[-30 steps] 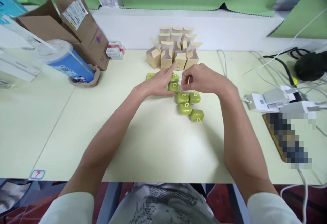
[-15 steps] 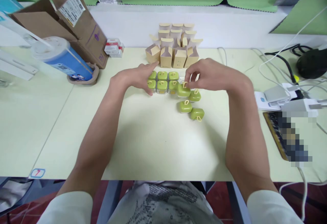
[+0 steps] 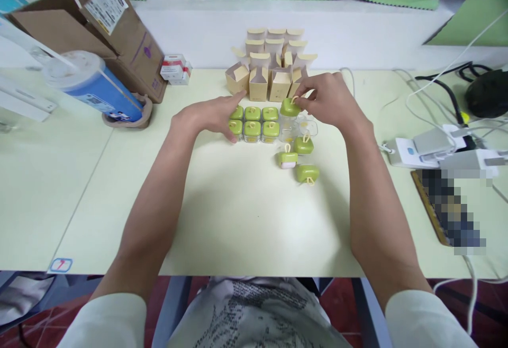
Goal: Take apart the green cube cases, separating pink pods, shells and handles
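Note:
My right hand (image 3: 323,99) pinches a green lid (image 3: 290,107) by its cream loop, over a clear jar in the back row. Other clear open jars (image 3: 307,126) stand beside and in front of it. My left hand (image 3: 216,117) is open, thumb and fingers spread around the left end of two rows of clear jars with green lids (image 3: 252,128). Three loose green lids lie in front on the right: one upright lid (image 3: 304,145), one tilted lid showing a pale underside (image 3: 288,159), and one with its loop toward me (image 3: 307,173).
Several open cardboard boxes (image 3: 259,86) stand behind the jars. At left are a large brown carton (image 3: 135,46), a blue cup (image 3: 107,91) in a holder and small white-red boxes (image 3: 175,69). Chargers with cables (image 3: 432,144) and a phone-like item (image 3: 446,207) lie at right.
My right hand has lifted the green lid up and back, from the front to over the back jar. One loose lid has tipped. My left hand stays by the row.

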A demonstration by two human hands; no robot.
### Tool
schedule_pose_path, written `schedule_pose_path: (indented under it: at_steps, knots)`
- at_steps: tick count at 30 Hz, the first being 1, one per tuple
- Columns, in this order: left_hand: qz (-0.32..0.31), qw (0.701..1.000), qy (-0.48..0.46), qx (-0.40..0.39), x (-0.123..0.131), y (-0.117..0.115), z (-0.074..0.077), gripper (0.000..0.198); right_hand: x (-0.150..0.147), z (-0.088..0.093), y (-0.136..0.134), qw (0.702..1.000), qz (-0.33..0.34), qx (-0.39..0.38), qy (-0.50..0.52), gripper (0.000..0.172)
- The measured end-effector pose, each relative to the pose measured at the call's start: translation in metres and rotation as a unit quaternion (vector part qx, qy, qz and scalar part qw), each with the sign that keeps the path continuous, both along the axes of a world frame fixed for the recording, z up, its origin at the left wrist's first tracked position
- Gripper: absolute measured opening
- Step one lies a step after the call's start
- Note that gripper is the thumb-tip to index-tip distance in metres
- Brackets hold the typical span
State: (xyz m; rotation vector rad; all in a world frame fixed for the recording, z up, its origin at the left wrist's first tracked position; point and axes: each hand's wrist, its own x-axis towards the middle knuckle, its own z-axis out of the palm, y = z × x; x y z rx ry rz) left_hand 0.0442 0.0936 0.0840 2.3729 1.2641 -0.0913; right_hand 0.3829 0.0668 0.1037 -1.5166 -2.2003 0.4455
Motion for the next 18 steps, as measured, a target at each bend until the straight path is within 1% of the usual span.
schedule_pose_path:
  at_steps: [3, 7, 10, 12, 16, 18]
  knots:
    - [0.0, 1.0, -0.002, -0.003, -0.001, 0.002, -0.003, 0.151, 0.002, -0.004, 0.004, 1.0, 0.001, 0.005, -0.026, 0.012]
    - [-0.014, 1.0, -0.019, 0.015, -0.004, 0.006, -0.012, 0.161, 0.0, -0.012, 0.008, 0.999, -0.004, 0.015, -0.044, 0.017]
    - [-0.013, 1.0, -0.018, 0.02, -0.006, 0.007, -0.014, 0.162, -0.005, -0.017, 0.009, 0.998, -0.012, 0.022, -0.053, 0.018]
    - [-0.01, 1.0, -0.014, 0.02, -0.005, 0.006, -0.012, 0.162, -0.008, -0.02, 0.009, 0.998, -0.015, 0.022, -0.056, 0.018]
    - [0.007, 1.0, 0.005, 0.008, 0.003, -0.001, -0.003, 0.166, -0.008, -0.018, 0.008, 0.999, -0.006, 0.001, -0.052, 0.019]
    - [0.023, 0.999, 0.025, 0.002, 0.005, -0.003, 0.001, 0.166, -0.005, -0.017, 0.008, 0.999, 0.002, -0.014, -0.039, 0.016]
